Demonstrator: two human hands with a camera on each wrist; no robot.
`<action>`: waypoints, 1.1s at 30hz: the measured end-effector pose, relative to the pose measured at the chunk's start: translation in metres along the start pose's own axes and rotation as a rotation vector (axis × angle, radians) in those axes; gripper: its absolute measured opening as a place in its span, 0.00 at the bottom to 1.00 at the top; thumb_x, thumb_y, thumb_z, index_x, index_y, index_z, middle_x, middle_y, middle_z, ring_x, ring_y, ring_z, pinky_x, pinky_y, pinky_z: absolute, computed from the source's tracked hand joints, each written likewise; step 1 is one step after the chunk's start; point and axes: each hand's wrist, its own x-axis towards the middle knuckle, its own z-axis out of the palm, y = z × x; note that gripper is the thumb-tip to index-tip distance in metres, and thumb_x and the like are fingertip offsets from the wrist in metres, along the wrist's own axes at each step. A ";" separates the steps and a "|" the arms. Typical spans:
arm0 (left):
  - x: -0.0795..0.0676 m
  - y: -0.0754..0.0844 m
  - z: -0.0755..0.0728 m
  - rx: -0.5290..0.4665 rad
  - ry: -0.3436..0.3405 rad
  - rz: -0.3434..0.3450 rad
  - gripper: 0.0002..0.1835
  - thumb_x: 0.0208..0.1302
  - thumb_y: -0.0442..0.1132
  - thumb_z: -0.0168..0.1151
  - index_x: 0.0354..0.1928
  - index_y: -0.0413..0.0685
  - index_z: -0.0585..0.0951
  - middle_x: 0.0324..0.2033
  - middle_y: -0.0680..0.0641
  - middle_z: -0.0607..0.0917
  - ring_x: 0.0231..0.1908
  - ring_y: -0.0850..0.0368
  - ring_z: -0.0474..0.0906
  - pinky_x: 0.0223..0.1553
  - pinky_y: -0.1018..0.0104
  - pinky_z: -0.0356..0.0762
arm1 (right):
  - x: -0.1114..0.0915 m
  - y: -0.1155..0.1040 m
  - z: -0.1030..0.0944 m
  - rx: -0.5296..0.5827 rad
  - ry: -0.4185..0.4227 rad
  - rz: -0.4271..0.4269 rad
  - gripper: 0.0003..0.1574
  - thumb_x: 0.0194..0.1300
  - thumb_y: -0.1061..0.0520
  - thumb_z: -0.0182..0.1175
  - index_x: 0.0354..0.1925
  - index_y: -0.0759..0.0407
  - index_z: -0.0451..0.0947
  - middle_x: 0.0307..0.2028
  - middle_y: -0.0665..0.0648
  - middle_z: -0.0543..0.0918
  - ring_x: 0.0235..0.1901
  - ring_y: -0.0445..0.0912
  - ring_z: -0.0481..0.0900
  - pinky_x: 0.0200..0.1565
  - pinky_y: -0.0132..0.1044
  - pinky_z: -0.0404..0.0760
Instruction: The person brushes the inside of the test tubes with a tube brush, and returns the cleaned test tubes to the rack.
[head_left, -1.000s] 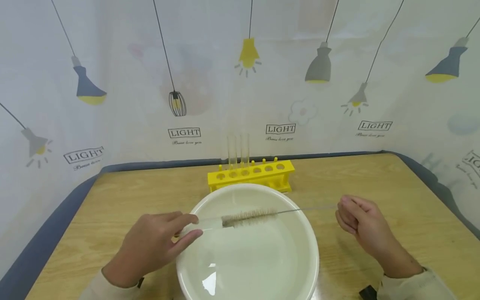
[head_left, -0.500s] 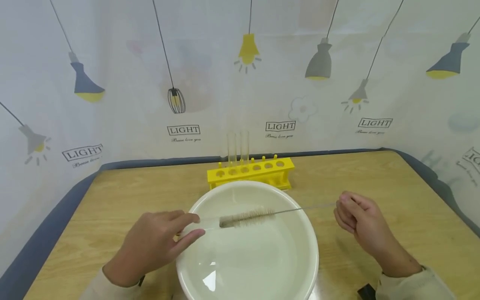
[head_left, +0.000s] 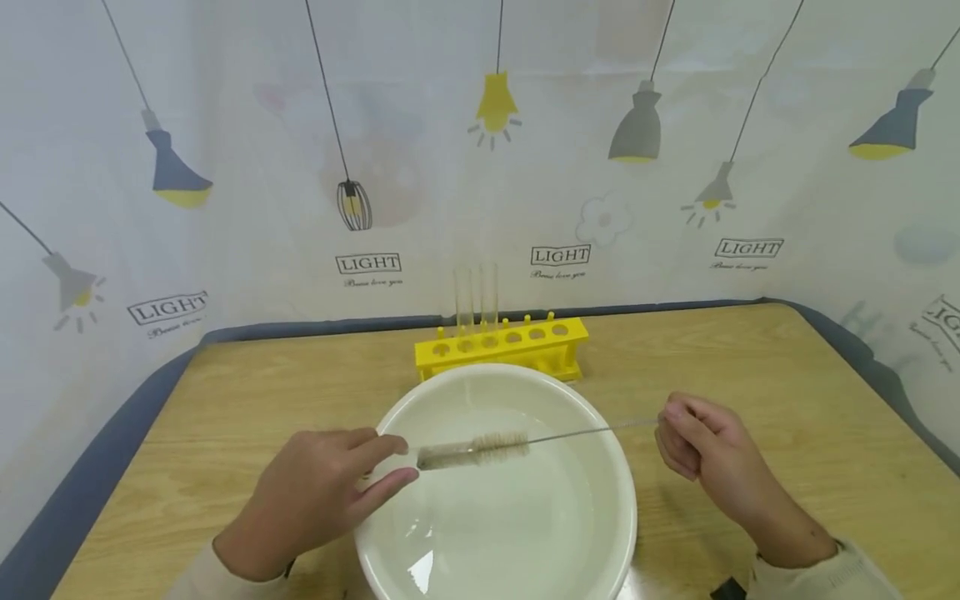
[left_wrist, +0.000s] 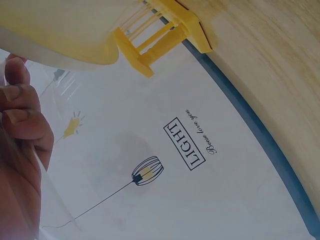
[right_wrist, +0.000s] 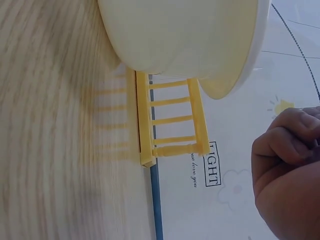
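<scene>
Over the basin (head_left: 628, 500), my left hand (head_left: 322, 487) pinches a clear glass test tube (head_left: 447, 455) between thumb and fingers, tilted close to level with its mouth toward the right. Pale bristles of a test tube brush (head_left: 504, 446) are partly inside the tube, the rest sticking out of the mouth. At the right, my right hand (head_left: 720, 462) grips the end of the brush's thin wire handle (head_left: 577, 433), fingers curled in. The left wrist view has the left fingers (left_wrist: 27, 120) at its left edge; the right wrist view catches the right fist (right_wrist: 287, 155).
White and round, the basin holds water. Behind it stands a yellow test tube rack (head_left: 502, 353) with two clear tubes (head_left: 489, 304) upright in its holes. Wood-grain tabletop (head_left: 750, 367) surrounds them, backed by a lamp-printed curtain (head_left: 420, 167).
The brush has slid left, deeper into the test tube, as my right hand moved slightly left. My left hand has shifted a little right and down with the tube.
</scene>
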 end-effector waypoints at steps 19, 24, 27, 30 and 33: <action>0.001 0.002 0.003 -0.014 0.020 0.029 0.23 0.76 0.60 0.47 0.36 0.54 0.83 0.18 0.58 0.79 0.15 0.69 0.67 0.16 0.77 0.64 | -0.002 -0.001 0.007 -0.124 -0.022 0.039 0.14 0.72 0.77 0.38 0.31 0.65 0.60 0.16 0.57 0.58 0.14 0.49 0.57 0.16 0.37 0.60; 0.001 0.003 0.004 -0.018 0.019 0.033 0.23 0.76 0.60 0.48 0.35 0.54 0.83 0.18 0.58 0.79 0.15 0.70 0.66 0.15 0.78 0.62 | -0.002 -0.001 0.010 -0.115 -0.033 0.037 0.15 0.72 0.78 0.37 0.31 0.66 0.61 0.16 0.57 0.59 0.14 0.49 0.58 0.16 0.36 0.61; 0.001 0.004 0.005 -0.020 0.016 0.035 0.23 0.76 0.60 0.47 0.35 0.54 0.83 0.18 0.58 0.79 0.15 0.70 0.67 0.15 0.78 0.63 | -0.003 -0.002 0.011 -0.115 -0.041 0.044 0.16 0.73 0.77 0.36 0.30 0.66 0.61 0.16 0.57 0.59 0.14 0.49 0.58 0.16 0.36 0.61; 0.001 0.003 0.005 -0.024 0.019 0.035 0.22 0.76 0.60 0.48 0.34 0.55 0.83 0.18 0.59 0.79 0.15 0.70 0.67 0.15 0.78 0.63 | -0.002 -0.003 0.012 -0.148 -0.031 0.056 0.16 0.74 0.76 0.37 0.29 0.65 0.61 0.15 0.57 0.60 0.14 0.49 0.58 0.16 0.35 0.62; 0.001 0.003 0.005 -0.024 0.024 0.038 0.22 0.75 0.60 0.49 0.34 0.55 0.83 0.18 0.59 0.79 0.15 0.70 0.67 0.15 0.77 0.63 | -0.003 -0.003 0.014 -0.186 -0.016 0.086 0.17 0.75 0.75 0.37 0.28 0.63 0.61 0.15 0.56 0.61 0.14 0.50 0.59 0.16 0.34 0.64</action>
